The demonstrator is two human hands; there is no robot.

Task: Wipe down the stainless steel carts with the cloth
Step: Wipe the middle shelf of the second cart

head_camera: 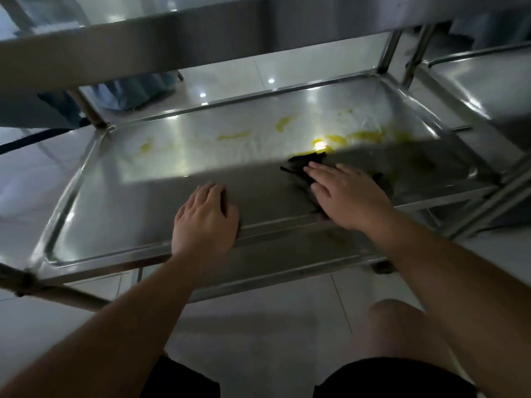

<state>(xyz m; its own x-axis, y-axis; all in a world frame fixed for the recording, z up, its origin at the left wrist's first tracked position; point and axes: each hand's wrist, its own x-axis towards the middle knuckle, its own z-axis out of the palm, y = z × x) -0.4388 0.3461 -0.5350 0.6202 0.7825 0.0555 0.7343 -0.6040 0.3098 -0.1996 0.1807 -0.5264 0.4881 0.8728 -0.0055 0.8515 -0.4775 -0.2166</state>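
Note:
The lower shelf of a stainless steel cart (94, 202) fills the middle of the head view, smeared with yellow streaks (365, 135) toward its far right. My right hand (346, 193) lies flat, fingers spread, pressing a dark cloth (298, 163) onto the shelf; the cloth shows only at the fingertips and beside the palm. My left hand (205, 218) rests on the shelf's near rim, fingers curled over the edge, holding nothing else.
The cart's upper shelf (201, 38) overhangs across the top of the view. A second steel cart (485, 90) stands close on the right. White tiled floor (258, 326) lies below, with my knee (399, 326) near the cart's front edge.

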